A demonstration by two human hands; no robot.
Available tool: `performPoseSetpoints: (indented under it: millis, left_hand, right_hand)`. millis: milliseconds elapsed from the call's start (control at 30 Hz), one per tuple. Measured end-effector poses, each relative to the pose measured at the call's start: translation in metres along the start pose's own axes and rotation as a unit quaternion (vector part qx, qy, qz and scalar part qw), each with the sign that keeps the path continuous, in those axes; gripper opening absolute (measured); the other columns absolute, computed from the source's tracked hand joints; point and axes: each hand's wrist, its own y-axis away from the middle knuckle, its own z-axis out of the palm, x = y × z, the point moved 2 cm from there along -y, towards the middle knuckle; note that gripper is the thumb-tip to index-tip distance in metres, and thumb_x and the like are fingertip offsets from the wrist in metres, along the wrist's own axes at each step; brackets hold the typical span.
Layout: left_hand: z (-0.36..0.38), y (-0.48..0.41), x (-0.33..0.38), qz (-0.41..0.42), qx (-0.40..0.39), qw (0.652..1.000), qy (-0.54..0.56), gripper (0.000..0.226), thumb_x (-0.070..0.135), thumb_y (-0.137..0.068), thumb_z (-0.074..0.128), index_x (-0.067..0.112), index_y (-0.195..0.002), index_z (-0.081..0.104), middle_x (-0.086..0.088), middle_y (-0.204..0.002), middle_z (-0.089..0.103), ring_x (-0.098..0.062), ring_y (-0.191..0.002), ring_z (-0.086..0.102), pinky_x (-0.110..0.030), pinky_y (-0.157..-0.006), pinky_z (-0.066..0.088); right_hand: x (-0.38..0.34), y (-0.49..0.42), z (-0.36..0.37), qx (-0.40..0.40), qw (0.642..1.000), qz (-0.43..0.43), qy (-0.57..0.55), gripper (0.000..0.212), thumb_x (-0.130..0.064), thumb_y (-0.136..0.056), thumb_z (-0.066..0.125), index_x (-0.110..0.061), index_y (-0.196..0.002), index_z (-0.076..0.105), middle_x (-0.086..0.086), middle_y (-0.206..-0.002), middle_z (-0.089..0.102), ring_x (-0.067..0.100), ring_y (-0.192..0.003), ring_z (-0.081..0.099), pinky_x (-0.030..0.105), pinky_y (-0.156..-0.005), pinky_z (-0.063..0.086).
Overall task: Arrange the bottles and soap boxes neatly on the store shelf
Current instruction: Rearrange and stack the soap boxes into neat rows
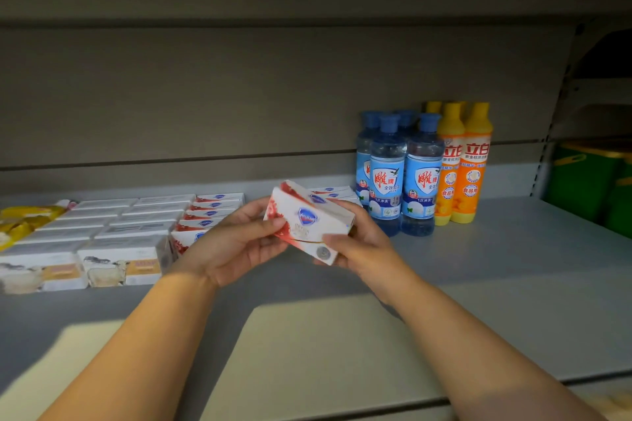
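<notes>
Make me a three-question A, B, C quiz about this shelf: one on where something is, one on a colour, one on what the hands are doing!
1. Where do the blue bottles stand?
A) left of the orange bottles
B) on the soap boxes
C) inside the green crate

2. What colour are the orange bottles' caps?
A) green
B) yellow
C) red

3. What is happening to the red-and-white soap box?
A) it lies among other boxes
B) one hand holds it
C) both hands hold it

Answers: 1 A, they stand just left of them; 2 B, the tops are yellow; 3 C, the left hand and right hand grip its ends above the shelf.
</notes>
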Motion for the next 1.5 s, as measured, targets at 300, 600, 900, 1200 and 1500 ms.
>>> performPoseSetpoints:
  millis: [300, 600, 900, 1200, 1500]
  left_hand:
    - [-0.006, 0.001, 0.001, 0.156, -0.035, 0.987, 0.001, 0.077, -0.02, -0.062, 0.058, 0.037, -0.113, 0.064, -0.005, -0.114, 0.067, -0.025, -0.097, 0.065, -0.034, -0.071, 0.057]
    - [-0.015, 0.004, 0.0, 0.11, -0.101, 0.986, -0.069, 0.056, -0.008, -0.068, 0.064, 0.025, -0.113, 0.064, -0.002, -0.114, 0.065, -0.02, -0.103, 0.064, -0.035, -0.082, 0.055]
    - [-0.025, 0.001, -0.02, -0.031, -0.044, 0.948, -0.314, 0.041, 0.015, -0.063, 0.083, 0.011, -0.096, 0.059, -0.002, -0.095, 0.073, -0.017, -0.092, 0.069, -0.024, -0.074, 0.053]
    - [-0.045, 0.02, -0.025, -0.044, 0.026, 0.835, -0.549, 0.041, 0.052, -0.073, 0.073, 0.032, -0.107, 0.061, 0.025, -0.101, 0.066, 0.007, -0.094, 0.059, -0.016, -0.085, 0.045]
    - [-0.069, 0.037, -0.034, 0.052, 0.094, 0.701, -0.705, 0.021, 0.038, -0.09, 0.055, 0.019, -0.098, 0.062, 0.005, -0.098, 0.058, -0.011, -0.092, 0.052, -0.024, -0.081, 0.043]
  right_hand:
    - [-0.008, 0.007, 0.01, 0.048, 0.765, -0.466, 0.442, 0.064, 0.023, -0.057, 0.072, -0.018, -0.106, 0.066, 0.0, -0.124, 0.051, 0.022, -0.119, 0.043, 0.033, -0.103, 0.037]
    - [0.005, 0.006, -0.001, 0.077, 0.828, -0.34, 0.439, 0.046, -0.006, -0.067, 0.076, -0.014, -0.111, 0.066, -0.001, -0.11, 0.066, 0.009, -0.102, 0.056, 0.03, -0.088, 0.048]
    - [0.027, 0.002, -0.001, -0.014, 0.869, -0.113, 0.482, 0.05, -0.028, -0.079, 0.071, -0.031, -0.125, 0.054, -0.013, -0.121, 0.053, -0.003, -0.107, 0.045, 0.003, -0.089, 0.032]
    - [0.025, -0.013, 0.022, -0.104, 0.666, -0.134, 0.726, 0.056, -0.043, -0.091, 0.052, -0.023, -0.141, 0.038, -0.001, -0.142, 0.042, 0.018, -0.129, 0.033, 0.029, -0.105, 0.025]
    - [0.032, -0.052, 0.062, -0.13, 0.538, -0.073, 0.83, 0.048, -0.012, -0.092, 0.045, -0.011, -0.137, 0.031, 0.02, -0.12, 0.05, 0.036, -0.109, 0.05, 0.038, -0.079, 0.041]
